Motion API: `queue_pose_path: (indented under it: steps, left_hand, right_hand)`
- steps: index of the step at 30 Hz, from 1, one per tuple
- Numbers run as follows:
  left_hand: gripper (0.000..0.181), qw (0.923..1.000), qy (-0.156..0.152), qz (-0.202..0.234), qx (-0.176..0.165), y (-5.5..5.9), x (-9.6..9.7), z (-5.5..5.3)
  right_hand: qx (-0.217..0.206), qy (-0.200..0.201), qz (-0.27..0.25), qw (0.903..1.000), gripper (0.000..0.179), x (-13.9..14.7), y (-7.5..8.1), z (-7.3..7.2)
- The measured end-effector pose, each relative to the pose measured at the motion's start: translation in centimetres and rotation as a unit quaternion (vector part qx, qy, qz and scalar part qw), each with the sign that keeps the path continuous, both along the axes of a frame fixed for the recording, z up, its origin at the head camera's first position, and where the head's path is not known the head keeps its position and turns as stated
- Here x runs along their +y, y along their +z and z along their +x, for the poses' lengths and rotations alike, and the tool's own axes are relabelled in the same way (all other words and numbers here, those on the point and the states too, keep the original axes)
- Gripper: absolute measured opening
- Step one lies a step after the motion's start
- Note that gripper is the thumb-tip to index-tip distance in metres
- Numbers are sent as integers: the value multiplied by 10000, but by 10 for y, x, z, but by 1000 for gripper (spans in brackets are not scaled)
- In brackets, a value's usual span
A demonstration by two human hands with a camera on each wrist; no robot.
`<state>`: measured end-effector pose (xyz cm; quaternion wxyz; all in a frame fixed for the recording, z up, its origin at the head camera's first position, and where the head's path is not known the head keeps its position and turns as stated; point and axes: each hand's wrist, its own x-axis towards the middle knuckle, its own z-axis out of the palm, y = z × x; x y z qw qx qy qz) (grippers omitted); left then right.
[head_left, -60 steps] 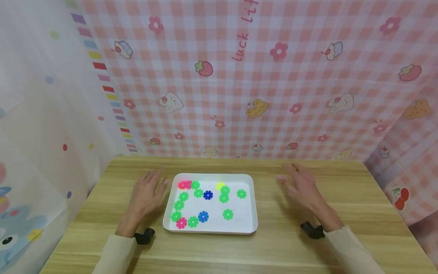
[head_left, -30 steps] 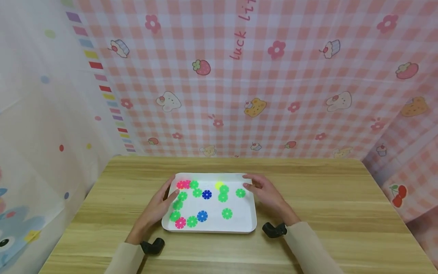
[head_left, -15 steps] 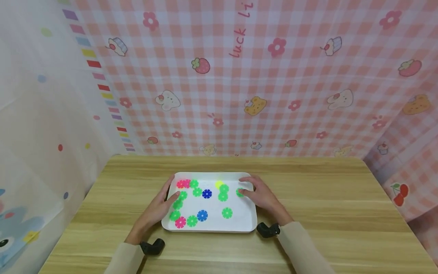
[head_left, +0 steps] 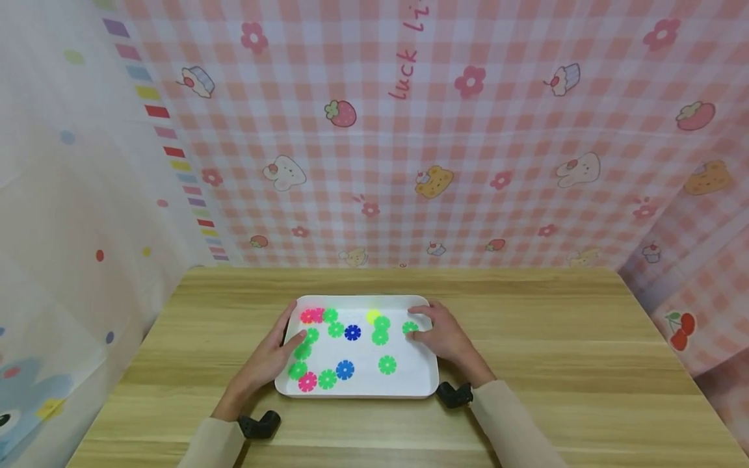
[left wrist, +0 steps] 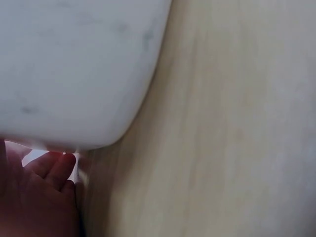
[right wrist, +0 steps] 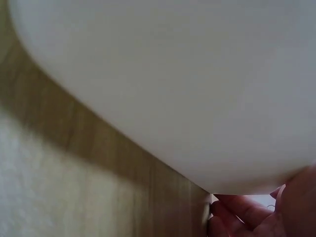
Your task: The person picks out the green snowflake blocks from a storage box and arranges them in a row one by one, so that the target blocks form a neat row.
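Note:
A white rectangular tray (head_left: 374, 390) lies on the wooden table, holding several snowflake-shaped plastic discs in green, pink, blue and yellow. My left hand (head_left: 266, 357) grips its left side, thumb over the rim beside a green disc (head_left: 311, 335) and fingers along the outside. At the right side, my right hand (head_left: 447, 335) holds the wall, with the thumb reaching inside by another green disc (head_left: 410, 327), partly covered. In the left wrist view, fingers (left wrist: 61, 170) show at the tray's outer wall (left wrist: 74, 74). The right wrist view has curled fingers (right wrist: 242, 210) against the tray wall (right wrist: 173, 98).
Bare wood tabletop (head_left: 544, 364) surrounds the tray. Behind it hangs a pink checked curtain (head_left: 374, 143), with a white patterned curtain (head_left: 105, 195) at left. Black wrist-worn devices (head_left: 260, 424) sit on both wrists.
Both hands have come in from beside the tray to take hold of its left and right sides. The right thumb has moved further inside, over the green disc's edge. The tray stays in place.

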<state>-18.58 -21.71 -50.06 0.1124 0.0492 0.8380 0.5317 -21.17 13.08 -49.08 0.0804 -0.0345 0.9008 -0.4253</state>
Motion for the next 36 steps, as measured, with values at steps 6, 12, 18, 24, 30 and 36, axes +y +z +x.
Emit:
queue_pose_path:
  steps: [6, 12, 18, 24, 30, 36]
  left_hand:
    - [73, 10000, 35, -66, 17, 0, 0, 1]
    - [73, 9999, 4, -80, 99, 0, 0, 1]
    - [74, 9998, -42, -94, 180, 1, 0, 1]
    - [73, 9998, -47, -54, 175, -1, 1, 3]
    - [72, 9998, -36, -72, 178, -2, 1, 2]
    - [72, 9998, -44, -92, 166, -4, 1, 0]
  right_hand:
    - [78, 105, 159, 9998, 39, -1, 1, 0]
    - [254, 175, 412, 9987, 27, -4, 4, 0]
    - [201, 116, 441, 9988, 16, -5, 5, 0]
    - [114, 163, 570, 9982, 16, -3, 4, 1]
    - [87, 175, 585, 9981, 20, -2, 5, 1]
    - [127, 203, 430, 9988, 17, -1, 5, 1]
